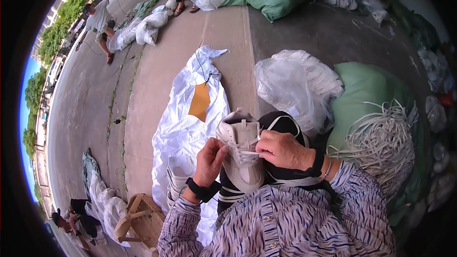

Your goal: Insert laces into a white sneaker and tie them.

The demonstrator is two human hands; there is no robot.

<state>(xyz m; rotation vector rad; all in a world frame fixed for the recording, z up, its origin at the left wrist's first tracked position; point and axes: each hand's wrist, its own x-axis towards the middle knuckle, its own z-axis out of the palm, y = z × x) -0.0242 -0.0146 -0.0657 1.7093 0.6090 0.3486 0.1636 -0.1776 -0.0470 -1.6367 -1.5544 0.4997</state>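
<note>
On my lap lies a beige sneaker [246,171], its toe toward me and its opening facing away. White laces [244,151] cross its tongue. My left hand [210,161] pinches at the lace on the shoe's left side, thumb and finger together. From the right, my right hand [285,150] has its fingers closed on a white lace next to the eyelets. White laces also lie across my dark trousers [281,173]. More white shoes [178,177] rest beside my left wrist, partly covered by my arm.
A white plastic sheet [178,128] with an orange-brown piece [200,102] stretches ahead on the left. To the right sit a clear bag of white items [297,83] and a green sack [366,88] topped with bundled laces [381,147]. A wicker chair [143,219] stands lower left. Other people work farther off.
</note>
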